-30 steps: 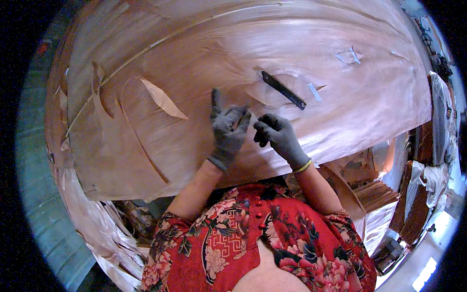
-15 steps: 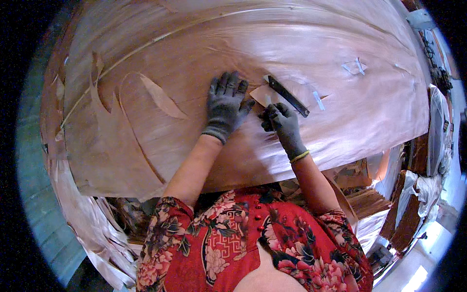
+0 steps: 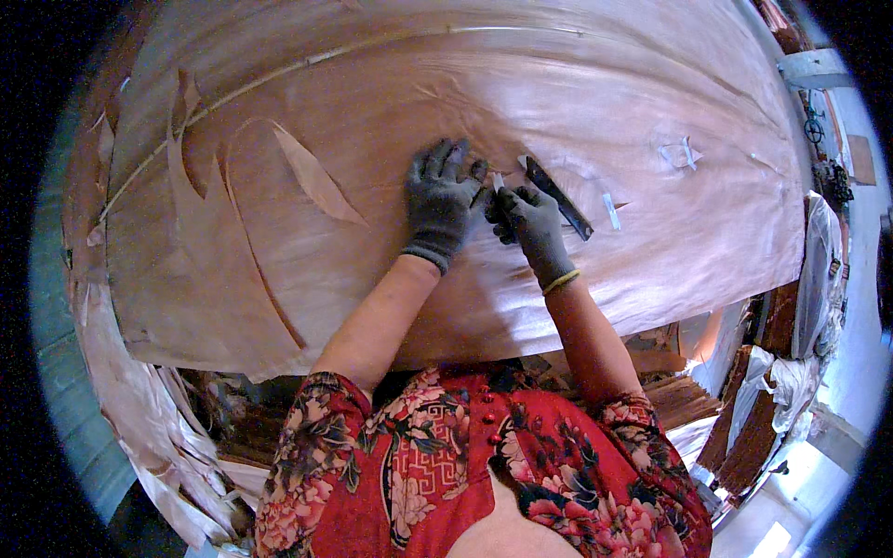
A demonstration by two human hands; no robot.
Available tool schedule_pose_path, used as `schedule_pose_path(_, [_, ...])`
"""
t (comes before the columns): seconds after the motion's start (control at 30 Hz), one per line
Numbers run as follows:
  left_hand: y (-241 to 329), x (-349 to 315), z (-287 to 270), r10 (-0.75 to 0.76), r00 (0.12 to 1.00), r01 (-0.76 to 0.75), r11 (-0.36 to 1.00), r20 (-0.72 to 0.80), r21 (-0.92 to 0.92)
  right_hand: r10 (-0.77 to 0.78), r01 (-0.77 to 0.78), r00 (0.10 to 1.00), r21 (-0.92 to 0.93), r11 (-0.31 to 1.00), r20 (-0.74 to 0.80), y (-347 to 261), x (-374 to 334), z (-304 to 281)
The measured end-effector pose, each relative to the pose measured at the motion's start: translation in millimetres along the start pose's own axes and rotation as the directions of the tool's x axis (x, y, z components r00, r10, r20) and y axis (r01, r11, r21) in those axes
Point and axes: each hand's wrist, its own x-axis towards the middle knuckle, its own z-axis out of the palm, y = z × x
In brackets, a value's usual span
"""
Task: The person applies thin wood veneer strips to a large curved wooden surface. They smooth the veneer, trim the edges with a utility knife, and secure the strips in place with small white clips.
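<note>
A broad sheet of thin reddish-brown wood veneer [image 3: 372, 112] lies spread in front of me. My left hand [image 3: 439, 206], in a dark grey work glove, rests on it, fingers stretched forward and thumb toward the right hand. My right hand [image 3: 530, 228], also gloved, is closed, pinching a small pale strip [image 3: 498, 180] whose exact kind I cannot make out. The two hands almost meet. Just right of my right hand lies a black, straight, bar-shaped tool [image 3: 558, 198].
A pale strip of tape [image 3: 611, 211] sits beside a small gap in the veneer; more tape [image 3: 684, 153] sticks farther right. On the left are a leaf-shaped veneer scrap [image 3: 316, 177] and a long split [image 3: 251, 251]. Stacked veneer [image 3: 679, 400] shows below the sheet's near edge.
My right hand has moved slightly left and up, closer to my left hand. The pale pointed veneer piece by its fingertips no longer shows. The left hand's fingers have drawn in a little.
</note>
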Motion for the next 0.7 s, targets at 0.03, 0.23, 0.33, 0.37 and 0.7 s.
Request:
schedule_pose_path(0.03, [-2,-1,2,0.021,1.0,-0.02,1.0,-0.016,0.017,0.036,-0.036,0.999,-0.032,0.999,0.007,-2,2,2])
schedule_pose_path(0.23, [1,4,3,0.087,0.994,-0.084,0.996,-0.067,0.036,-0.032,0.032,0.999,-0.001,0.999,0.008,11,16,-1])
schedule_pose_path(0.33, [0,4,5,0.104,0.993,-0.101,0.993,-0.056,0.057,-0.02,0.021,1.0,0.056,0.998,-0.007,10,13,0])
schedule_pose_path(0.37, [1,3,3,0.1,0.995,-0.099,0.993,-0.015,0.057,-0.004,0.004,1.0,0.056,0.998,0.01,11,10,-2])
schedule_pose_path(0.7, [3,5,-4,0.079,0.992,-0.083,0.996,0.101,0.035,0.0,0.004,0.998,0.063,0.998,-0.066,47,-22,-8])
